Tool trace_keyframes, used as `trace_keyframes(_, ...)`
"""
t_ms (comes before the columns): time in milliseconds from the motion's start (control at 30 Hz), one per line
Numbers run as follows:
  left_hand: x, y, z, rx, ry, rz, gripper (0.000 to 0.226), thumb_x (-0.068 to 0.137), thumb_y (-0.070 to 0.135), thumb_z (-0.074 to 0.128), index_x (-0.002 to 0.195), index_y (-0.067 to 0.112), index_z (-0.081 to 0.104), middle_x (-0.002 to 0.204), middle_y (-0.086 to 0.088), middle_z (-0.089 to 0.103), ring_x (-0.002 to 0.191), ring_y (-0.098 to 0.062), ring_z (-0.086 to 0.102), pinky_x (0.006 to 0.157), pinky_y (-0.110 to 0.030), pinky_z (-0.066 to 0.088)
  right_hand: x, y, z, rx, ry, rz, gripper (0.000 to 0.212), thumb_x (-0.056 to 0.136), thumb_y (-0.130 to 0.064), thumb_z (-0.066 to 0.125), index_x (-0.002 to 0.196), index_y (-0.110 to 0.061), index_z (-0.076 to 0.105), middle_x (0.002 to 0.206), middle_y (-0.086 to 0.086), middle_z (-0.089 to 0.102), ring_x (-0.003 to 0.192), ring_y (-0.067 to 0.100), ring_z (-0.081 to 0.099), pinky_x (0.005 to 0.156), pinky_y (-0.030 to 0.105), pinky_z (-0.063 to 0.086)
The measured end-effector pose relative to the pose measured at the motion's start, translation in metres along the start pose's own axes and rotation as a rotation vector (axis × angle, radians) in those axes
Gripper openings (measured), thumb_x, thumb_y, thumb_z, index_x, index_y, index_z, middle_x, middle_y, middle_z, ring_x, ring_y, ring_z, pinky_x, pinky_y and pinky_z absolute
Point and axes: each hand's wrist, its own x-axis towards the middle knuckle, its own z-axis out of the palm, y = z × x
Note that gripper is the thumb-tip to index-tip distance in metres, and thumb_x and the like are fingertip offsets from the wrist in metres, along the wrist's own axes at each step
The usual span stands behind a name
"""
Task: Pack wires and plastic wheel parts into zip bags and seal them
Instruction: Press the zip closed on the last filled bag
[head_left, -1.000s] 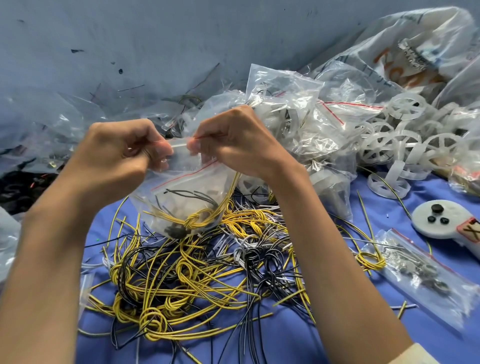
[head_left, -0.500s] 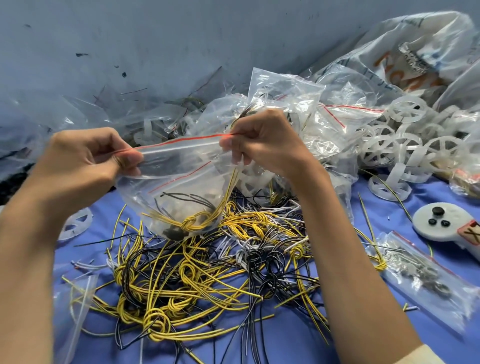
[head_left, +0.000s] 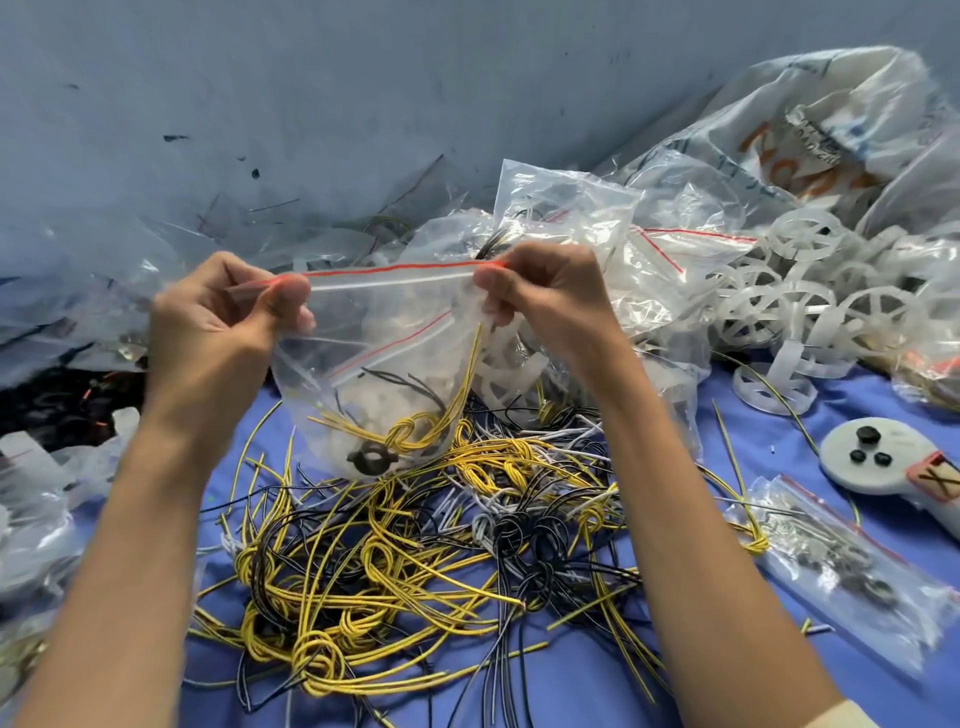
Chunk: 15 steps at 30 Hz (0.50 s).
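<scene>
Head view. A: Starting from the left, what has the left hand (head_left: 228, 322) got?

B: Thumb and forefinger pinch the left end of the zip bag (head_left: 384, 364), right on its red-edged zip strip (head_left: 395, 273). The other fingers are curled in.

A: And which way does the strip run from there?

B: Its long axis goes straight across to the right hand (head_left: 545, 296), rising a touch on the way and pulled taut. That hand pinches the far end the same way. Neither hand is nearer, since each holds one end, and all the strip lies between the two pinches.

A: Where is the load?

B: It hangs below both grips, low in the bag: a knotted yellow wire bundle (head_left: 415, 431) and a black ring part (head_left: 371, 460). One yellow strand climbs toward the right pinch. Under that lies the loose wire pile (head_left: 415, 561).

A: Is it sealed?

B: I cannot tell. My guess is that a pinch sliding along the strip would settle it.

A: Any writing?

B: Up and to the right of the right grip, beyond the white wheel parts (head_left: 810, 301), a big sack (head_left: 810, 150) carries orange letters I cannot read. Lower right, a white handset (head_left: 883, 457) has a tag (head_left: 940, 480) marked with a black X.
</scene>
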Motion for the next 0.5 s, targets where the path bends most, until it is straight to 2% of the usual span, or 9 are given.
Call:
trace_keyframes(67,-0.002,-0.002,0.015,-0.195,0.079,-0.06,0.017,0.089,0.028,0.059,0.079,0.02,0.047,0.055,0.012,0.063,0.054,0.0,0.062,0.059,-0.017,0.051,0.0,0.001,0.005,0.186,0.035,0.055,0.015,0.084,0.008,0.06,0.098,0.003,0.06,0.077,0.016,0.064,0.062,0.014,0.064,0.068,0.026,0.055)
trace_keyframes(133,-0.004,0.001,0.029,-0.393,0.178,-0.144,0.016,0.095,0.021,0.052,0.081,0.019,0.043,0.052,0.011,0.058,0.053,-0.004,0.063,0.06,-0.02,0.053,0.0,0.001,0.006,0.273,-0.038,0.122,0.033,0.085,0.004,0.061,0.116,0.0,0.05,0.108,0.02,0.061,0.094,0.02,0.067,0.089,0.031,0.053)
trace_keyframes(200,-0.004,0.01,0.039,-0.468,0.215,-0.151,0.018,0.097,0.013,0.05,0.081,0.018,0.044,0.053,0.011,0.056,0.053,-0.006,0.062,0.059,-0.022,0.053,0.001,0.001,0.008,0.204,-0.208,0.187,0.067,0.081,-0.01,0.069,0.138,-0.008,0.033,0.138,0.015,0.046,0.123,0.02,0.052,0.101,0.031,0.045)
trace_keyframes(267,-0.003,0.021,0.043,-0.521,0.217,-0.114,0.021,0.096,0.002,0.047,0.081,0.016,0.045,0.056,0.011,0.057,0.053,-0.007,0.06,0.058,-0.021,0.051,0.0,0.001,0.012,0.054,-0.317,0.239,0.102,0.069,-0.024,0.076,0.149,-0.018,0.014,0.152,0.008,0.027,0.135,0.017,0.036,0.108,0.031,0.037)
trace_keyframes(300,-0.001,0.026,0.043,-0.546,0.219,-0.093,0.02,0.096,0.001,0.047,0.082,0.016,0.047,0.058,0.011,0.057,0.054,-0.007,0.059,0.058,-0.02,0.05,-0.002,0.0,0.015,0.012,-0.365,0.266,0.109,0.064,-0.027,0.079,0.15,-0.019,0.011,0.154,0.008,0.025,0.137,0.018,0.033,0.11,0.033,0.034)
trace_keyframes(333,0.0,0.031,0.042,-0.568,0.226,-0.071,0.018,0.096,0.004,0.048,0.083,0.016,0.049,0.059,0.011,0.057,0.053,-0.007,0.058,0.059,-0.019,0.049,-0.005,0.0,0.018,0.004,-0.421,0.288,0.105,0.063,-0.026,0.08,0.148,-0.016,0.019,0.151,0.009,0.031,0.134,0.019,0.037,0.11,0.036,0.034)
trace_keyframes(367,0.001,0.035,0.041,-0.576,0.239,-0.052,0.015,0.096,0.007,0.049,0.084,0.016,0.05,0.058,0.011,0.057,0.053,-0.006,0.058,0.059,-0.019,0.049,-0.009,0.0,0.021,0.022,-0.475,0.307,0.088,0.065,-0.022,0.08,0.14,-0.012,0.035,0.141,0.011,0.046,0.126,0.021,0.048,0.106,0.039,0.039)
trace_keyframes(433,0.003,0.04,0.04,-0.55,0.279,-0.026,0.013,0.096,0.015,0.053,0.084,0.018,0.05,0.055,0.011,0.058,0.053,-0.006,0.058,0.06,-0.021,0.048,-0.019,0.0,0.03,0.052,-0.521,0.29,0.037,0.073,-0.015,0.076,0.106,-0.008,0.061,0.106,0.012,0.066,0.097,0.022,0.063,0.091,0.041,0.05)
trace_keyframes(500,0.004,0.041,0.041,-0.493,0.32,-0.031,0.011,0.095,0.017,0.055,0.087,0.019,0.048,0.061,0.011,0.06,0.058,-0.005,0.059,0.064,-0.021,0.049,-0.024,0.0,0.038,0.067,-0.469,0.228,0.014,0.08,-0.013,0.071,0.083,-0.002,0.063,0.081,0.011,0.065,0.075,0.021,0.06,0.074,0.042,0.05)
